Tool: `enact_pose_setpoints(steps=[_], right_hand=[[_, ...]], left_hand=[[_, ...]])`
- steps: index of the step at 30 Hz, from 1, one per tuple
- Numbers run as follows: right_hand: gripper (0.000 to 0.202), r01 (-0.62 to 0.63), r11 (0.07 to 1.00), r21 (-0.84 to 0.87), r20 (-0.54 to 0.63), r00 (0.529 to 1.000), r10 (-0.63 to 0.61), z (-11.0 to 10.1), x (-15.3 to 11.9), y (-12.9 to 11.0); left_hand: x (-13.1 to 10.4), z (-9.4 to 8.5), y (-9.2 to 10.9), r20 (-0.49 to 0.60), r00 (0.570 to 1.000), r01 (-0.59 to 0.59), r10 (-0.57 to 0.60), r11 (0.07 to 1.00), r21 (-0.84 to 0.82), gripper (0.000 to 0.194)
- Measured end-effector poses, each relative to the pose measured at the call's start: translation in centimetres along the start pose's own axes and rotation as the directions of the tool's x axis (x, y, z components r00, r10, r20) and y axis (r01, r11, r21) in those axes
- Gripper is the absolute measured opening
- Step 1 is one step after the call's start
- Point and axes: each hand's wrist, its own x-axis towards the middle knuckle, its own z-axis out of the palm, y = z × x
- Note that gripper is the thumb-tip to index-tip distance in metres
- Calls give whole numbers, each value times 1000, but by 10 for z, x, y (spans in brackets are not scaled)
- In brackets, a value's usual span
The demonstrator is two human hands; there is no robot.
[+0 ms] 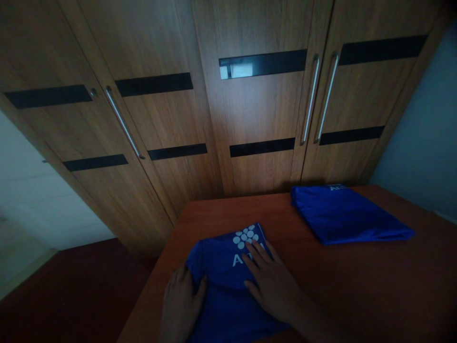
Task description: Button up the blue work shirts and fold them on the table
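Note:
A blue folded garment (221,295), which looks like a T-shirt, lies on the table's near part, with white dots and partly covered white letters printed on it. My right hand (273,281) rests flat on its upper right part, fingers spread over the print. At the garment's left edge is my left hand (182,300), its thumb on the cloth and its fingers curled at the outer side, closed on the edge. The lower end of the garment runs out of view. Farther right lies a second folded blue garment (346,214), touched by neither hand.
The reddish-brown wooden table (228,209) reaches back to a tall wooden wardrobe (257,109) with dark strips and long metal handles (123,121). A pale wall (424,143) stands at the right. Dark red floor (82,281) shows at lower left.

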Motion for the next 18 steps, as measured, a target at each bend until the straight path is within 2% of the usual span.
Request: enact_pose_setpoints(steps=[5, 9, 14, 18], right_hand=[[54, 4, 1000, 29, -9, 1000, -4, 0, 1, 0], [49, 3, 1000, -10, -32, 999, -4, -7, -4, -3], [43, -27, 997, -70, -114, 993, 19, -6, -24, 1], [48, 0, 993, -117, -149, 989, -18, 6, -44, 10]], left_hand=[[-9, 2, 4, -81, 995, 71, -56, 977, 199, 61], [-11, 1, 5, -70, 997, 63, -45, 956, 287, 61], [-11, -6, 11, -48, 998, 46, -36, 968, 245, 60], [-10, -12, 23, 85, 994, 60, -63, 998, 35, 56]])
